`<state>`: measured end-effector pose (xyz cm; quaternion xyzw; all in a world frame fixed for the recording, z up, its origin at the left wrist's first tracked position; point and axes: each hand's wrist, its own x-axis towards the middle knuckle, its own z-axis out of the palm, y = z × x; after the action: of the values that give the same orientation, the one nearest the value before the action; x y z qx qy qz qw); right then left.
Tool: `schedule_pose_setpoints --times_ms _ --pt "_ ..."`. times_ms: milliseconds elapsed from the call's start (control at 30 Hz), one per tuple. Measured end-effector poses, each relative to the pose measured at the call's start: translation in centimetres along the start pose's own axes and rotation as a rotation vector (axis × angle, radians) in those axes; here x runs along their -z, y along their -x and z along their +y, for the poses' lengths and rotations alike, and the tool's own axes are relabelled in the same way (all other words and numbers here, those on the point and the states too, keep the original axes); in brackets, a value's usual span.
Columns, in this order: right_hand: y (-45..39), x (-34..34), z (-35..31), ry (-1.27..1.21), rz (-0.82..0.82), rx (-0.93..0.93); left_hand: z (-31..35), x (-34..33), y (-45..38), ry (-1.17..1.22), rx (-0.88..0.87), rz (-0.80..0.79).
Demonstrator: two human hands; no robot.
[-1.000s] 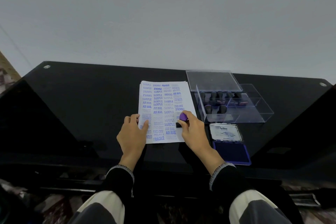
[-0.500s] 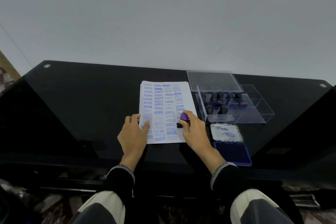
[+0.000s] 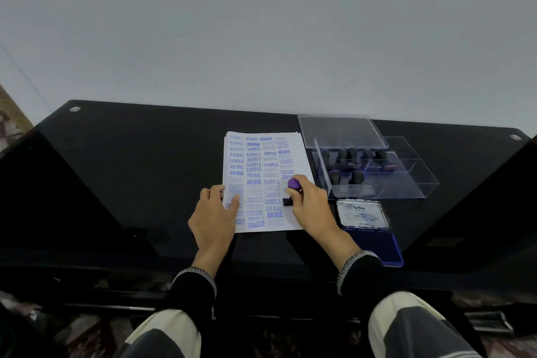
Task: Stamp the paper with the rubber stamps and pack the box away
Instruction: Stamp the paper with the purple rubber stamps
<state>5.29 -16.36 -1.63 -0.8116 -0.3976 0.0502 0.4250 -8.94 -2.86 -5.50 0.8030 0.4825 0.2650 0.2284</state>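
A white sheet of paper (image 3: 263, 166) covered with blue stamped words lies on the black glass table (image 3: 139, 171). My right hand (image 3: 311, 209) grips a purple-handled rubber stamp (image 3: 293, 187), whose dark base presses on the paper's right column. Flat on the sheet's lower left part rests my left hand (image 3: 213, 216), fingers spread. To the right stands an open clear plastic box (image 3: 377, 174) with several dark stamps (image 3: 353, 158) inside. Its clear lid (image 3: 340, 131) lies just behind it. An open blue ink pad (image 3: 372, 229) sits in front of the box.
A grey wall rises behind the table. Metal fixings (image 3: 75, 109) mark the glass top's far corners. My knees in pale trousers show below the near table edge.
The stamp in my right hand stays pressed on the paper at nearly the same spot. My left hand has not moved.
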Motion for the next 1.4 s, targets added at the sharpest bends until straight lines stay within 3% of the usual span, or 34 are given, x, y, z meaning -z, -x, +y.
schedule_pose_setpoints --times_ms 333,700,1400 --pt "2.3 -0.7 0.3 -0.051 0.092 0.033 0.0 0.0 0.0 -0.013 -0.005 0.000" --pt "-0.3 -0.4 0.1 -0.023 -0.001 -0.033 0.2 0.1 0.0 -0.012 0.000 0.000" --pt "1.9 -0.6 0.4 -0.070 0.076 0.024 0.2 0.2 0.1 -0.015 -0.006 0.003"
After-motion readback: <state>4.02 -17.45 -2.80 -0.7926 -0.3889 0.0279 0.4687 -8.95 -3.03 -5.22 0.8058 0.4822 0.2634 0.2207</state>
